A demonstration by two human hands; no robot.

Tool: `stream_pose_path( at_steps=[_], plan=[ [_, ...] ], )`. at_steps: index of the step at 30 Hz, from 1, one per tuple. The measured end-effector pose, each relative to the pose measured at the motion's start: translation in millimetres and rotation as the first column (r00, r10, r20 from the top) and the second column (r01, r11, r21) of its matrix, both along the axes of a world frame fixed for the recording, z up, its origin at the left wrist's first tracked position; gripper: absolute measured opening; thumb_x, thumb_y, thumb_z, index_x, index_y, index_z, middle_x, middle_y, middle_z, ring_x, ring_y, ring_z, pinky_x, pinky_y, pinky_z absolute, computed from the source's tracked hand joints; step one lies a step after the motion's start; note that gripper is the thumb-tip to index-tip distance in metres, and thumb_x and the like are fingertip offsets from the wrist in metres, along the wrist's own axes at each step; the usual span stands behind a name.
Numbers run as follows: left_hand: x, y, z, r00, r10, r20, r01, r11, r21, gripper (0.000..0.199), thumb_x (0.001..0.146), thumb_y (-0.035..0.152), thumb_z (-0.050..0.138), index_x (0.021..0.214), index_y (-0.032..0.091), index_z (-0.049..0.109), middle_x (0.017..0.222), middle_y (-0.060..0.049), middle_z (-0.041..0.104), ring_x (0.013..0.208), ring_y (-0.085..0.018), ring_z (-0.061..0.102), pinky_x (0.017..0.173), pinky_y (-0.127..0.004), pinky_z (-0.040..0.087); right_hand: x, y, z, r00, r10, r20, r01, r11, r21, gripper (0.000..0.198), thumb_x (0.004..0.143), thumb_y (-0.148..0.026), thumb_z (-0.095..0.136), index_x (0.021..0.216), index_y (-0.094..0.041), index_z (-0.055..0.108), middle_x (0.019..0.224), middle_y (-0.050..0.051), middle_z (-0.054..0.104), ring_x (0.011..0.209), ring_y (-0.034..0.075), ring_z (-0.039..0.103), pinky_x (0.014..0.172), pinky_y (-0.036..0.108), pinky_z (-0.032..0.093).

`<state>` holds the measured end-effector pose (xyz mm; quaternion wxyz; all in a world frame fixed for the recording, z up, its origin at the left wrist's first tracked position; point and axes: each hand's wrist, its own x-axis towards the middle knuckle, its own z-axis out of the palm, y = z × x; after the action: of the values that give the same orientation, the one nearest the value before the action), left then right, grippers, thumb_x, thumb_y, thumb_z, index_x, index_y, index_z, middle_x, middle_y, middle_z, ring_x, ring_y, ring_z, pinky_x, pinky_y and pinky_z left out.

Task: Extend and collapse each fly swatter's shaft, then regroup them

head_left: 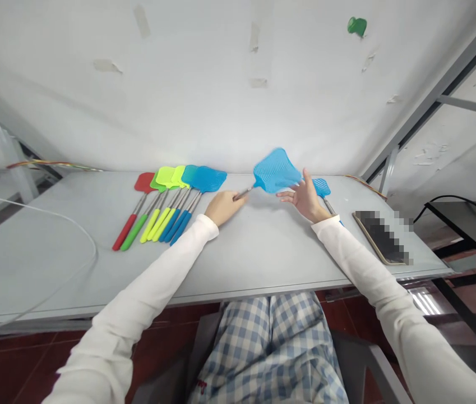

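My left hand is closed round the shaft of a blue fly swatter, whose flat head is raised above the table and points to the right. Beside that head is my right hand, its fingers spread; whether they touch the swatter's edge I cannot tell. Another blue fly swatter lies behind my right hand, partly hidden by the wrist. Left of my left hand, several fly swatters lie in an overlapping row: a red one, a green one, yellow ones and blue ones.
A phone, partly pixelated, lies at the right of the grey table. A white cable curves over the left side. Behind the table rises a white wall, and metal frame bars stand at the right.
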<state>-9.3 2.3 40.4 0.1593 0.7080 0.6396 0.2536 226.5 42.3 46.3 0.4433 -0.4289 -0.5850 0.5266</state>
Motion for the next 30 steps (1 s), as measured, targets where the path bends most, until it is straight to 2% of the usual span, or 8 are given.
stream_pose_path(
  at_steps=[2, 4, 7, 12, 16, 20, 25, 30],
  plan=[
    [7.6, -0.1, -1.8, 0.924, -0.005, 0.381, 0.055, 0.991, -0.122, 0.038, 0.086, 0.054, 0.043, 0.076, 0.019, 0.053, 0.056, 0.004, 0.049, 0.051, -0.010, 0.047, 0.050, -0.024, 0.034, -0.8, -1.3, -0.4, 0.998, 0.029, 0.048, -0.029, 1.000, 0.000, 0.075, 0.084, -0.077, 0.010, 0.109, -0.019, 0.051, 0.112, 0.014, 0.064, 0.091, 0.022, 0.067, 0.071, 0.035, 0.057],
    [19.8, -2.7, -6.4, 0.731, 0.008, 0.682, 0.187, 0.959, -0.211, 0.031, 0.090, 0.049, 0.037, 0.085, 0.020, 0.047, 0.061, 0.005, 0.049, 0.049, -0.008, 0.046, 0.051, -0.023, 0.039, -6.7, -7.0, -3.9, 0.989, 0.090, 0.115, -0.091, 0.996, 0.007, 0.070, 0.086, -0.075, 0.014, 0.106, -0.019, 0.052, 0.109, 0.013, 0.064, 0.089, 0.019, 0.065, 0.073, 0.032, 0.055],
    [39.1, -8.8, -18.0, 0.562, -0.022, 0.827, 0.374, 0.898, -0.230, 0.019, 0.091, 0.035, 0.037, 0.093, 0.019, 0.046, 0.076, 0.000, 0.059, 0.062, -0.009, 0.056, 0.064, -0.026, 0.049, -21.9, -19.4, -13.0, 0.966, 0.160, 0.204, -0.172, 0.984, 0.043, 0.050, 0.089, -0.064, 0.035, 0.102, -0.020, 0.053, 0.100, 0.007, 0.063, 0.084, 0.014, 0.061, 0.074, 0.026, 0.050],
    [49.4, -16.0, -35.8, 0.752, -0.309, 0.582, 0.464, 0.875, -0.136, 0.021, 0.086, 0.025, 0.040, 0.095, 0.017, 0.057, 0.093, -0.006, 0.064, 0.083, -0.014, 0.060, 0.077, -0.029, 0.051, -38.3, -26.7, -24.9, 0.951, 0.176, 0.254, -0.202, 0.976, 0.082, 0.030, 0.084, -0.050, 0.054, 0.084, -0.020, 0.049, 0.070, -0.005, 0.052, 0.064, 0.009, 0.051, 0.065, 0.024, 0.045],
    [37.3, -14.8, -33.5, 0.889, -0.446, 0.105, 0.439, 0.894, 0.088, 0.031, 0.088, 0.024, 0.034, 0.098, 0.017, 0.063, 0.100, -0.009, 0.064, 0.097, -0.019, 0.058, 0.094, -0.036, 0.045, -24.1, -14.6, -21.1, 0.953, 0.146, 0.266, -0.180, 0.977, 0.111, 0.028, 0.085, -0.048, 0.051, 0.088, -0.021, 0.050, 0.061, -0.006, 0.053, 0.056, 0.010, 0.051, 0.058, 0.023, 0.043],
    [10.9, -4.2, -24.3, 0.929, -0.115, -0.352, 0.199, 0.956, 0.214, 0.038, 0.088, 0.022, 0.031, 0.109, 0.013, 0.062, 0.109, -0.018, 0.060, 0.109, -0.030, 0.052, 0.096, -0.045, 0.039, 9.1, 1.6, -12.6, 0.816, -0.160, 0.555, -0.015, 0.954, 0.298, 0.021, 0.086, -0.039, 0.051, 0.094, -0.020, 0.054, 0.062, -0.004, 0.058, 0.060, 0.013, 0.056, 0.065, 0.026, 0.044],
    [-30.4, 7.0, -24.3, 0.821, 0.452, -0.349, -0.363, 0.885, 0.291, 0.048, 0.085, 0.016, 0.028, 0.125, 0.000, 0.049, 0.131, -0.033, 0.045, 0.117, -0.042, 0.044, 0.087, -0.055, 0.036, 43.2, 7.0, -13.2, 0.299, -0.373, 0.879, 0.061, 0.926, 0.372, 0.023, 0.087, -0.032, 0.050, 0.101, -0.017, 0.061, 0.092, 0.012, 0.068, 0.085, 0.025, 0.063, 0.072, 0.033, 0.044],
    [-51.2, 11.3, -25.7, 0.793, 0.482, -0.372, -0.468, 0.874, 0.134, 0.049, 0.084, 0.011, 0.021, 0.118, -0.006, 0.053, 0.123, -0.037, 0.050, 0.115, -0.042, 0.047, 0.083, -0.051, 0.038, 61.3, 1.0, -18.0, 0.097, -0.361, 0.928, 0.081, 0.932, 0.354, 0.031, 0.091, -0.036, 0.048, 0.109, -0.014, 0.060, 0.102, 0.018, 0.067, 0.094, 0.029, 0.064, 0.073, 0.036, 0.046]
  ],
)
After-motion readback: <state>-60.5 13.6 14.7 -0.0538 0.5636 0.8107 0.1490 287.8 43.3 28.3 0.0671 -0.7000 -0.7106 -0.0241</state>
